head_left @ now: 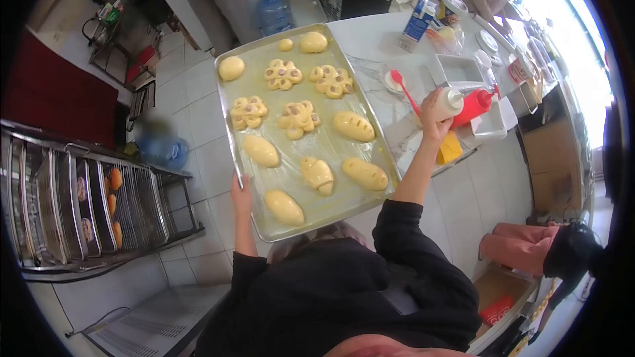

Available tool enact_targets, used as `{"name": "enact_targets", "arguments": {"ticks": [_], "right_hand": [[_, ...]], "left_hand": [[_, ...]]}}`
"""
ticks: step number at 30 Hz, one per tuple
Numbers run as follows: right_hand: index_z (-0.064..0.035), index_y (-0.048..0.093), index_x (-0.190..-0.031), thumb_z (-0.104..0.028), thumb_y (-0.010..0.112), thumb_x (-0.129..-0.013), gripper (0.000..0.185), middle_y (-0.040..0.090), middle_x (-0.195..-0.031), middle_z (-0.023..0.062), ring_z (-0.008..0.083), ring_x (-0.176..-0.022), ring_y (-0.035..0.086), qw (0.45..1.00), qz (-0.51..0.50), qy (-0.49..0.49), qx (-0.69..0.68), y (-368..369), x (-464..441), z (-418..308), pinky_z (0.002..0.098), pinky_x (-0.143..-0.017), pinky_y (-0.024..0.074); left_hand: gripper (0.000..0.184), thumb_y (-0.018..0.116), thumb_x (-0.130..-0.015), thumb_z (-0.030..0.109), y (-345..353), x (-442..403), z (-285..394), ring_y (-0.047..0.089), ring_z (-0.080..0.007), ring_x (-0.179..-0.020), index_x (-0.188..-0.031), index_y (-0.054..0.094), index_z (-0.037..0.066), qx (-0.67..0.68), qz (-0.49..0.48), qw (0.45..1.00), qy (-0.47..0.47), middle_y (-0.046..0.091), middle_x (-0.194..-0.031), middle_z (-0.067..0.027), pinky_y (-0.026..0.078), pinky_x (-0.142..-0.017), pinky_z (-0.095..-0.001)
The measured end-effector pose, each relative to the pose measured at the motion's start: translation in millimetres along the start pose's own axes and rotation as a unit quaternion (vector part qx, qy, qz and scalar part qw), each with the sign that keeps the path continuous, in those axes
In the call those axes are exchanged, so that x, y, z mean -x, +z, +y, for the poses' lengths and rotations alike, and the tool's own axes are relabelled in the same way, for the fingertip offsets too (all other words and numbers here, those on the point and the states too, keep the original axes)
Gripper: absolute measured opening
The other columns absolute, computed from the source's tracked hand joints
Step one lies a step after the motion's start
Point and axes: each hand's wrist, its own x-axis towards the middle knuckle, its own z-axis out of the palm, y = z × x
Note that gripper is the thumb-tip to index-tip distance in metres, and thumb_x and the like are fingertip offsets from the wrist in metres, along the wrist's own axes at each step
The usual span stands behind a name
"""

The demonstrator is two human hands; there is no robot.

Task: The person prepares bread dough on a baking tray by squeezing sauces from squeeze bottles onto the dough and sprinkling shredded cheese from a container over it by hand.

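Note:
A large metal baking tray (pixel 311 219) reaches from the table's edge toward my body. My left hand (pixel 241 193) is closed on its left rim near the front corner. On the tray lie several glossy, pale yellow dough pieces: smooth oval buns (pixel 283 207), slashed loaves (pixel 354 126), a rolled croissant shape (pixel 317 176) and flower-shaped breads (pixel 299 119) with brown pieces. My right hand (pixel 433 118), out over the table, is wrapped around a white squeeze bottle (pixel 450 103). Right beside it is a red squeeze bottle (pixel 473 107); whether my fingers touch that one is hidden.
A red-handled brush (pixel 405 89), a blue carton (pixel 418 23) and rectangular tins (pixel 458 69) stand on the white table (pixel 370 46). At left is a rack (pixel 99 208) with trays of browned bread. Other people stand at far right, upper right and beyond the tray.

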Motion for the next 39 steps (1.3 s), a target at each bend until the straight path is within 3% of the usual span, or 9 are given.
{"name": "enact_targets", "arguments": {"ticks": [7, 12, 18, 23, 30, 33, 34, 37, 39], "right_hand": [[0.0008, 0.043, -0.118, -0.022, 0.067, -0.069, 0.059, 0.047, -0.117, 0.0177, 0.0345, -0.116, 0.041, 0.928, -0.088, -0.053, 0.358, -15, 49, 110, 0.0464, -0.1, 0.0356], [-0.0008, 0.038, -0.122, -0.025, 0.065, -0.073, 0.061, 0.047, -0.119, 0.0192, 0.0348, -0.112, 0.044, 0.743, -0.074, -0.126, 0.653, -36, 78, 187, 0.0458, -0.097, 0.038], [-0.0016, 0.043, -0.12, -0.015, 0.066, -0.069, 0.058, 0.053, -0.111, 0.0136, 0.0245, -0.105, 0.053, 0.514, -0.365, -0.166, 0.758, -17, 81, 314, 0.0368, -0.086, 0.0465], [0.0008, 0.056, -0.101, -0.011, 0.075, -0.061, 0.045, 0.06, -0.088, 0.0065, 0.0161, -0.079, 0.059, 0.309, -0.255, -0.164, 0.901, -115, 58, 276, 0.0304, -0.069, 0.0495], [0.0012, 0.057, -0.1, -0.012, 0.078, -0.06, 0.048, 0.063, -0.091, 0.0086, 0.0166, -0.084, 0.06, 0.371, -0.213, 0.01, 0.904, -163, 93, 261, 0.0302, -0.072, 0.0496], [0.0002, 0.058, -0.103, -0.016, 0.079, -0.06, 0.05, 0.063, -0.091, 0.0065, 0.0178, -0.083, 0.06, 0.419, -0.255, 0.114, 0.864, -168, 128, 284, 0.0307, -0.076, 0.0488], [-0.0009, 0.053, -0.112, -0.017, 0.08, -0.06, 0.061, 0.06, -0.1, 0.0065, 0.017, -0.092, 0.057, 0.358, -0.274, 0.173, 0.876, -181, 131, 268, 0.0324, -0.083, 0.0457], [-0.0035, 0.049, -0.117, -0.014, 0.082, -0.057, 0.07, 0.057, -0.108, 0.0089, 0.0182, -0.101, 0.054, 0.378, -0.306, 0.236, 0.841, -199, 172, 288, 0.0327, -0.085, 0.0448], [-0.0038, 0.048, -0.118, -0.015, 0.083, -0.056, 0.072, 0.057, -0.109, 0.0088, 0.0177, -0.102, 0.054, 0.383, -0.285, 0.238, 0.846, -200, 196, 285, 0.0326, -0.086, 0.0438]], "left_hand": [[0.039, 0.05, -0.09, 0.021, -13, -2, -12, 0.056, -0.0205, -0.095, -0.123, 0.046, 0.002, 0.105, -0.002, 0.993, -0.056, 0.057, -0.109, -0.014, 0.043, -0.082, -0.0293], [0.04, 0.05, -0.089, 0.022, -1, 5, -14, 0.051, -0.0269, -0.095, -0.123, 0.045, 0.002, 0.037, 0.035, 0.999, -0.005, 0.054, -0.104, -0.0163, 0.039, -0.085, -0.0344], [0.047, 0.043, -0.091, 0.029, 18, 38, -30, 0.04, -0.0332, -0.11, -0.129, 0.036, 0.002, 0.007, 0.027, 0.996, 0.085, 0.037, -0.123, -0.0218, 0.029, -0.095, -0.0408], [0.046, 0.031, -0.094, 0.031, -43, 31, -41, 0.032, -0.0308, -0.122, -0.127, 0.037, -0.001, 0.092, 0.089, 0.991, 0.026, 0.034, -0.131, -0.0176, 0.023, -0.103, -0.0377], [0.043, 0.051, -0.085, 0.008, -137, 29, -19, 0.037, -0.0224, -0.119, -0.126, 0.041, 0.003, 0.222, 0.144, 0.964, 0.005, 0.04, -0.128, -0.0115, 0.031, -0.1, -0.0364], [0.057, 0.064, -0.077, 0.012, -138, 21, 47, 0.039, -0.0215, -0.118, -0.127, 0.039, 0.003, 0.345, -0.034, 0.937, 0.037, 0.039, -0.129, -0.0123, 0.035, -0.097, -0.0362], [0.064, 0.069, -0.073, 0.013, -132, 23, 71, 0.041, -0.0211, -0.117, -0.128, 0.037, 0.003, 0.386, -0.11, 0.915, 0.047, 0.039, -0.129, -0.0128, 0.037, -0.096, -0.0358], [0.083, 0.08, -0.061, 0.019, -106, 37, 130, 0.048, -0.0199, -0.11, -0.128, 0.034, 0.002, 0.412, -0.253, 0.854, 0.192, 0.043, -0.125, -0.0135, 0.042, -0.089, -0.0331], [0.084, 0.081, -0.059, 0.019, -98, 33, 114, 0.052, -0.0195, -0.104, -0.127, 0.035, 0.003, 0.285, -0.298, 0.898, 0.155, 0.047, -0.121, -0.013, 0.044, -0.086, -0.0318]]}}
